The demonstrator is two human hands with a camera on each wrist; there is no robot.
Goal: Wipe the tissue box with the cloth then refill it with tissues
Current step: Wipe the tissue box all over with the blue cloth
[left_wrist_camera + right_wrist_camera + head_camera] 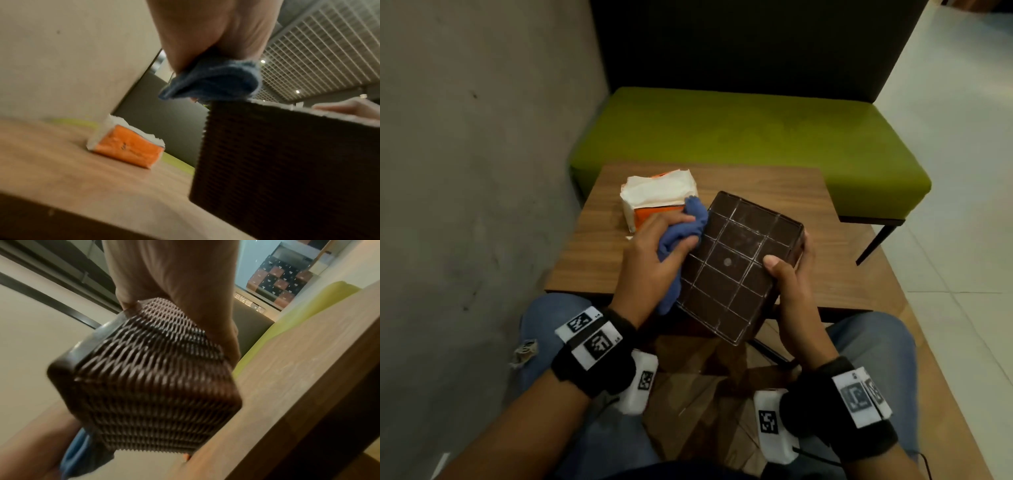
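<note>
A dark brown woven tissue box is held tilted above the near table edge, its gridded underside facing up. My right hand grips its right side, thumb on the underside and fingers round the far edge. My left hand grips a bunched blue cloth against the box's left side. In the left wrist view the cloth sits on the top edge of the box. The right wrist view shows the box's woven wall and the cloth below it.
An orange pack of white tissues, torn open, lies on the wooden table beyond my left hand; it shows as the pack in the left wrist view. A green bench stands behind the table, a grey wall on the left.
</note>
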